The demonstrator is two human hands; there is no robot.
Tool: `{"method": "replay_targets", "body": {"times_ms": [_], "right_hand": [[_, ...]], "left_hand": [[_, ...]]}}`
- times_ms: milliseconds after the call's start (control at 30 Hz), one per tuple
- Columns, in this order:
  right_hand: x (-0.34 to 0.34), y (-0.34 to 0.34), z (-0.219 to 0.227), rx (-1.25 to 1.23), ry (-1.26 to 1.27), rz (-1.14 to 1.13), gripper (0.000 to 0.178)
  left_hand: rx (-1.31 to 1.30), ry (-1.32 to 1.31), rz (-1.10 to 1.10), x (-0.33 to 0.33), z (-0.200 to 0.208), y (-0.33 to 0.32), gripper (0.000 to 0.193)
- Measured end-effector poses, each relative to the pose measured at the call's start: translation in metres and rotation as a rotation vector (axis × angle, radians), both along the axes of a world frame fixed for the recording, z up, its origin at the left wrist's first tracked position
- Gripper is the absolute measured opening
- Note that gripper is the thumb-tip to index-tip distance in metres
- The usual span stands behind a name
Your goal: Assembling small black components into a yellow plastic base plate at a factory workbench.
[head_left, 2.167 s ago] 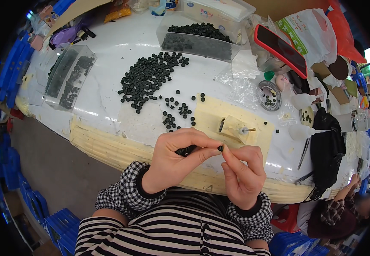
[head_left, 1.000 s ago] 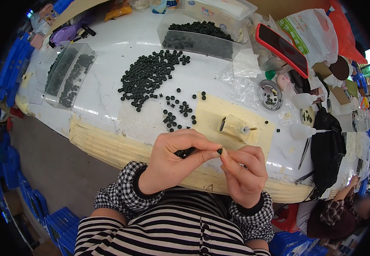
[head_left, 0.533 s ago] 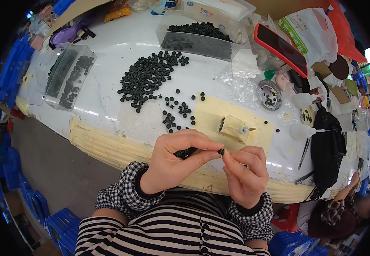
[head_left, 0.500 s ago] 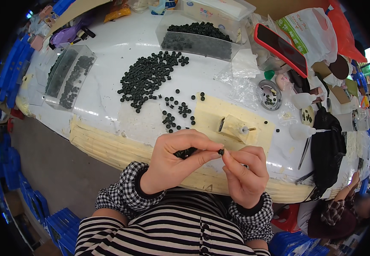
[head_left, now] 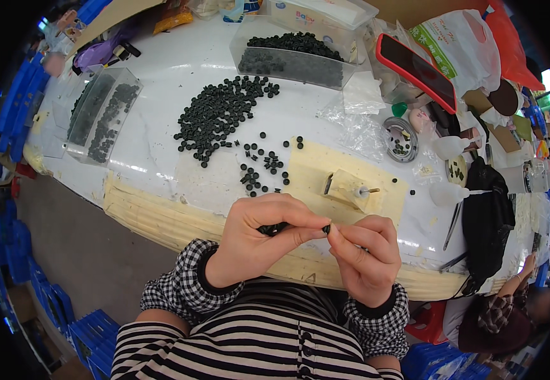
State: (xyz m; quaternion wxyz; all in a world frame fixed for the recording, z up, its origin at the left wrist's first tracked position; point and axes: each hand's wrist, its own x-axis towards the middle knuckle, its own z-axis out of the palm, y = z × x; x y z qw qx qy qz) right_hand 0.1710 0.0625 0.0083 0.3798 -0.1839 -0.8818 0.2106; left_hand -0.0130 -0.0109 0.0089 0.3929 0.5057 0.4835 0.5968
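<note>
Between my two hands, over the table's near edge, is a small black round part (head_left: 326, 229). The thumb and forefinger of my left hand (head_left: 259, 237) pinch it from the left. More black pieces (head_left: 273, 228) show inside the curled fingers of that hand. My right hand (head_left: 369, 256) has its thumb and forefinger closed at the part's right side; its other fingers are curled in. Beyond the hands lie a few loose black parts (head_left: 273, 162) and a large pile of them (head_left: 215, 117). A small block fixture with a pin (head_left: 354, 189) stands on yellow tape just past my fingers.
Clear bins with black parts stand at the back (head_left: 294, 60) and left (head_left: 104, 114). A red-cased phone (head_left: 416, 73), a round metal dish (head_left: 400, 139), white squeeze bottles (head_left: 449, 195), tweezers (head_left: 452, 226) and a black cloth bag (head_left: 487, 221) lie on the right. Another person (head_left: 503, 316) sits far right.
The black part is turned slightly between my fingertips. Both hands stay almost in the same place, still closed.
</note>
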Motion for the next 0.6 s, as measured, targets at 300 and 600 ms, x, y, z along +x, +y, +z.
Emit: {"method": "replay_targets", "body": {"times_ms": [300,600], "right_hand": [[-0.0003,0.0005,0.0012,-0.017,-0.005,0.023,0.042],[0.0002,0.0021,-0.0002,0.013,-0.011,0.017,0.042]], "left_hand": [[0.008,0.025,0.006,-0.0005,0.0005,-0.0001,0.014],[-0.009,0.036,-0.008,-0.0018,0.0011,-0.001,0.013]]}}
